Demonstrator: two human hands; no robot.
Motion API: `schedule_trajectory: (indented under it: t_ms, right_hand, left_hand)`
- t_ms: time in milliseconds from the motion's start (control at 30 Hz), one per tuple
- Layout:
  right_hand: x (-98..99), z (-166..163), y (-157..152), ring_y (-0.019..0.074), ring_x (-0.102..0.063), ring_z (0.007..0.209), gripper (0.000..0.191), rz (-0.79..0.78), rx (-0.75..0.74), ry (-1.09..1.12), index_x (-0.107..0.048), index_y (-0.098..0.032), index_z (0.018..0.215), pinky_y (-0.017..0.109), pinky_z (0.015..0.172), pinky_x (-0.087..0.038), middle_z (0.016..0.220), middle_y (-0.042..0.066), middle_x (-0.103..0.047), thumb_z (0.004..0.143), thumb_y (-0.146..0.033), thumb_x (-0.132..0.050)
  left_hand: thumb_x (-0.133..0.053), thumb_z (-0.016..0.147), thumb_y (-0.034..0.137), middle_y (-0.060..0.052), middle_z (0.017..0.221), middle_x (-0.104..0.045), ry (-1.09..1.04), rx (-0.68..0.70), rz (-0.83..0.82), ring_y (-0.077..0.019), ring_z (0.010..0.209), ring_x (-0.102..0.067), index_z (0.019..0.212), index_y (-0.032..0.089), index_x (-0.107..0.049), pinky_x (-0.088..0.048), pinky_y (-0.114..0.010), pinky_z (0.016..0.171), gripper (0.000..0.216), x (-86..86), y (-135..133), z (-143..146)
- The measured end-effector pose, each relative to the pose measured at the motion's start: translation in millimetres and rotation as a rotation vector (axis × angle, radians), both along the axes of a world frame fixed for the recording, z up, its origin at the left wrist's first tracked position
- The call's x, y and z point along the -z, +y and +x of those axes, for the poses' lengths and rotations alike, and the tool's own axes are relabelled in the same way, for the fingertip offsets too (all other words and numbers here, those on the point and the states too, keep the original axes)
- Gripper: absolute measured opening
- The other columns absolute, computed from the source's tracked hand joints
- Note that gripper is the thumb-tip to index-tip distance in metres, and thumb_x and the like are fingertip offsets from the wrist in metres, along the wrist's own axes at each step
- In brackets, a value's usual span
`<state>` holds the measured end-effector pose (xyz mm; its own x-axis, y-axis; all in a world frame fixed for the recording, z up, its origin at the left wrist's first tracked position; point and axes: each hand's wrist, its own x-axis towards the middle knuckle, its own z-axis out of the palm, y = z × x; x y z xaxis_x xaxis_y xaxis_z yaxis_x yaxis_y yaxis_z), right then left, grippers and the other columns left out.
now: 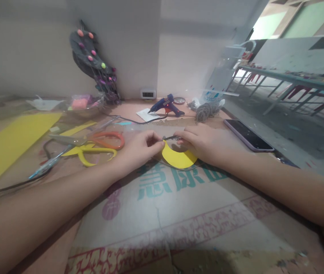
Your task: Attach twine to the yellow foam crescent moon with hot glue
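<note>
A yellow crescent-shaped piece is held just above a printed cardboard sheet. My left hand pinches its left tip between thumb and finger. My right hand grips its right side, with the fingers curled over the upper part. A thin dark strand runs between my fingertips along the crescent's top; I cannot tell whether it is attached. My right fingers hide part of the piece.
Scissors with orange and yellow handles and yellow sheet material lie left. At the back are a blue glue gun, grey yarn, a small digital clock and a dark crescent decoration with pompoms. A phone lies right.
</note>
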<state>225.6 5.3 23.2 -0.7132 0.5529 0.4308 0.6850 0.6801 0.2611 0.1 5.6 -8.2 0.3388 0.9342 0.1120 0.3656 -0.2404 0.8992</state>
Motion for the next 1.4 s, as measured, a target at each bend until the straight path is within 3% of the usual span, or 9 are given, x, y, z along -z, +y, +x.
schedule_trajectory:
  t_ms: [400,1400]
  right_hand:
    - [10.1,1.2,7.4,0.0181,-0.058,0.075,0.031,0.031,-0.036,0.088,-0.068,-0.016,0.111,0.029,0.063,-0.032,0.084,0.007,-0.071,0.098,-0.034,-0.047]
    - [9.8,1.6,8.3,0.0159,-0.056,0.07,0.026,0.019,-0.028,0.058,-0.068,-0.016,0.109,0.029,0.061,-0.03,0.08,0.006,-0.069,0.096,-0.029,-0.05]
  left_hand:
    - [-0.058,0.084,0.041,0.001,0.072,-0.063,-0.024,-0.001,0.002,-0.0131,0.062,-0.059,0.087,0.018,-0.06,-0.045,-0.024,0.056,0.023,1.9,3.7,-0.2]
    - [-0.058,0.084,0.041,-0.001,0.074,-0.065,0.022,-0.011,0.031,-0.0144,0.064,-0.059,0.087,0.019,-0.062,-0.043,-0.024,0.056,0.023,0.4,1.9,-0.6]
